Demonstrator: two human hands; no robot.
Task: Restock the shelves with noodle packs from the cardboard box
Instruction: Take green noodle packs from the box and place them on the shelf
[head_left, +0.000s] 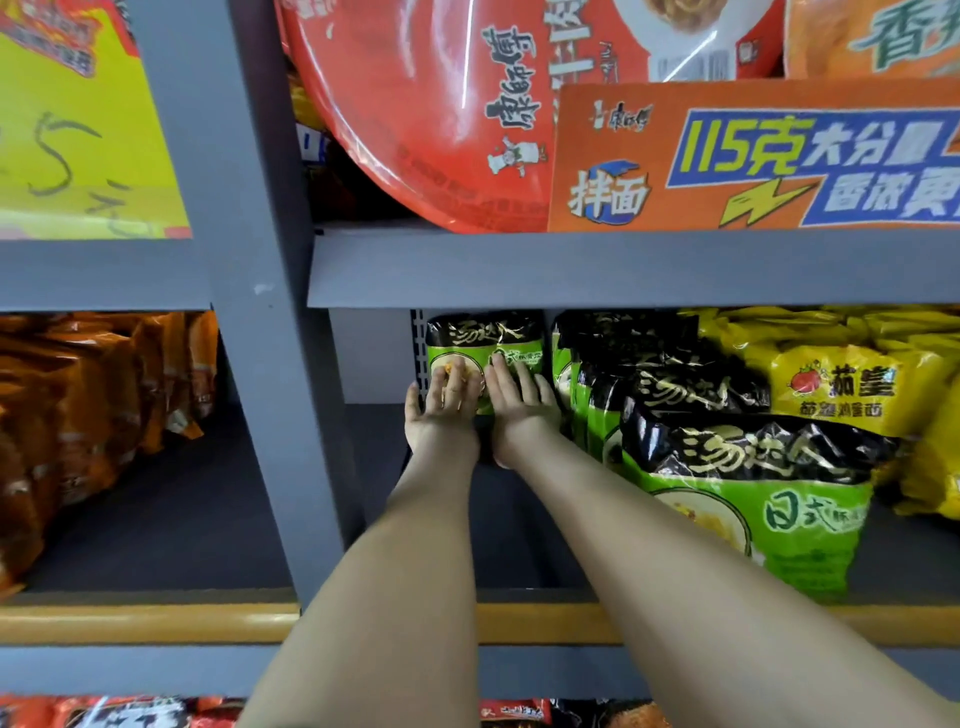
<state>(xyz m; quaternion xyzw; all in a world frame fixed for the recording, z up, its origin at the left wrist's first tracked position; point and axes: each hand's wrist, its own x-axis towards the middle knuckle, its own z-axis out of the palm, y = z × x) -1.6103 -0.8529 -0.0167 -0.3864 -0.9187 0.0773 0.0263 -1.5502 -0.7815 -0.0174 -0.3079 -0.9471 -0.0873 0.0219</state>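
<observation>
Both bare forearms extend side by side into the bay just right of the grey metal shelf upright (260, 364). The left hand (445, 402) lies flat, fingers straight and slightly spread, against the green-and-black plastic noodle pack (483, 335). The right hand (519, 408), fingers straight and close together, presses the same pack. The pack stands upright at the bay's rear, near the upright.
</observation>
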